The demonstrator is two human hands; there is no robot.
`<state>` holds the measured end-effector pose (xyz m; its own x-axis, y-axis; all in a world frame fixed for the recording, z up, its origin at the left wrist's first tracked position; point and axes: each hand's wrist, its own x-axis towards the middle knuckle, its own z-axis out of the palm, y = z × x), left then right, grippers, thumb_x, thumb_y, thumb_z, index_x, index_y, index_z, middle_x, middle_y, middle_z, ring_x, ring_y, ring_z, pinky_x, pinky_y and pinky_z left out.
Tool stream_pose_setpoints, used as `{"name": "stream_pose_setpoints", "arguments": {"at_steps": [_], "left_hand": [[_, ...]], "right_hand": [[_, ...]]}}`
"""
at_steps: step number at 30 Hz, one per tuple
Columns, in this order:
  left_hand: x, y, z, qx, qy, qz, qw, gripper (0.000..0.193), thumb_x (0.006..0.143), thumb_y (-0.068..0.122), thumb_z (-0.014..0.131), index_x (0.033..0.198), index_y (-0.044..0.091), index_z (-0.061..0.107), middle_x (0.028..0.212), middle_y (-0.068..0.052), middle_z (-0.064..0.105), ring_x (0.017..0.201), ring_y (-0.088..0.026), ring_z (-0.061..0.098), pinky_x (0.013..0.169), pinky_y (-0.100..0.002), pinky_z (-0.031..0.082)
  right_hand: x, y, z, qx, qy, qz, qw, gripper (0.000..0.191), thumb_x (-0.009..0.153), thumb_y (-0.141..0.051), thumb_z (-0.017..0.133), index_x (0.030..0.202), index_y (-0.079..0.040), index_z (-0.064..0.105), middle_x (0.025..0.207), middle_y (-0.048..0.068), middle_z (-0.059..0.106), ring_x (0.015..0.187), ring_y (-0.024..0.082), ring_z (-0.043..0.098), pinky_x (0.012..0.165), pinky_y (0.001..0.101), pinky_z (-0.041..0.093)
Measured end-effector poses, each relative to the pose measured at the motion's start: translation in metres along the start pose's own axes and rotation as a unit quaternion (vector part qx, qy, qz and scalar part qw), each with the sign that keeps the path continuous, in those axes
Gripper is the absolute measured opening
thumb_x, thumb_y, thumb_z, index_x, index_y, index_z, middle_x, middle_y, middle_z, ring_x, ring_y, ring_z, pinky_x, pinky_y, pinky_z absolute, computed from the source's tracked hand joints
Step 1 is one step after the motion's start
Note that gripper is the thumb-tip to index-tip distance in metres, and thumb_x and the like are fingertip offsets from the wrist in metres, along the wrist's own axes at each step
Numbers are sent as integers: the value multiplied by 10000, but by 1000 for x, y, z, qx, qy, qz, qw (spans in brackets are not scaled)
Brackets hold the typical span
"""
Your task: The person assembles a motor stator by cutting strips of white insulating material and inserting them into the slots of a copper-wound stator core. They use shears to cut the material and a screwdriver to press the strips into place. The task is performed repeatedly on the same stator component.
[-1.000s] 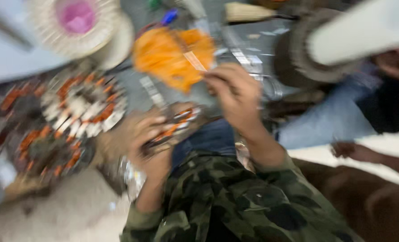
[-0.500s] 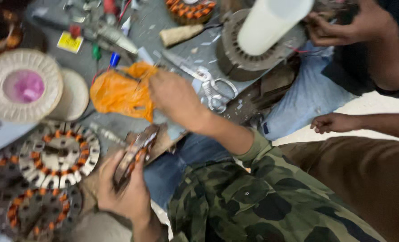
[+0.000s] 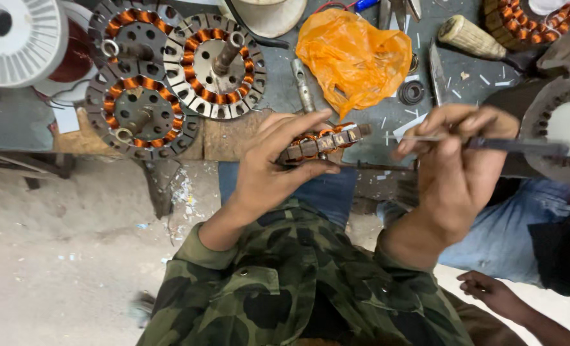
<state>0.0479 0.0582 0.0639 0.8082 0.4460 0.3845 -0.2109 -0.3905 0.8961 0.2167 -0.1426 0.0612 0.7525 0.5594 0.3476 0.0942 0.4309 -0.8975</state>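
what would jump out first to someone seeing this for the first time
Dead centre, the left hand grips a copper-wound stator edge-on, while the right hand pinches a thin strip and a dark tool beside it. Above them lies a bright orange bag; upper left, three more wound stators lie flat on the bench.

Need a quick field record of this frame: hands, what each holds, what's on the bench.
left hand: left hand grips a wound stator edge-on, copper coils showing
right hand: right hand pinches a thin metal tool, held roughly level, tip toward the stator
bench left: three finished stators lying flat, overlapping; white wire spool at far left
bench middle: crumpled orange plastic bag
bench right: wooden-handled tool
other person: a second person's hand at lower right, away from the work
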Motion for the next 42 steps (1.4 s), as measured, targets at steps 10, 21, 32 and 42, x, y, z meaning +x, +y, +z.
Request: {"name": "stream_pose_setpoints", "arguments": {"at_steps": [10,21,32,42], "left_hand": [[3,-5,0,8,-13,20,1000,522,844,112,878,1326,105,679,1310,-64,710,1216,-235,661,1061,-353,503],[5,-5,11,0,15,18,1000,413,886,82,849,1272,92,703,1285,-55,741,1139,-223,703,1034,-332,543],[6,-3,19,-28,38,14,999,364,882,57,862,1217,67,721,1247,-77,755,1116,-225,749,1035,-347,548],[5,-3,20,-29,29,14,999,356,871,44,858,1199,50,720,1238,-98,754,1125,-246,749,1036,-357,555]], "right_hand": [[-13,24,45,-51,-2,-137,989,359,1090,-69,663,1300,-113,375,978,209,668,792,229,715,695,350,664],[-8,37,42,-208,-77,-228,948,417,954,156,646,1103,-117,368,949,165,679,807,256,672,760,318,565],[2,35,19,2,52,-220,974,310,1007,-143,696,1138,-93,420,878,164,684,757,272,760,676,440,677],[-3,31,19,-73,-10,-183,980,278,960,28,715,1041,-57,463,909,229,695,855,366,758,719,473,676]]}}
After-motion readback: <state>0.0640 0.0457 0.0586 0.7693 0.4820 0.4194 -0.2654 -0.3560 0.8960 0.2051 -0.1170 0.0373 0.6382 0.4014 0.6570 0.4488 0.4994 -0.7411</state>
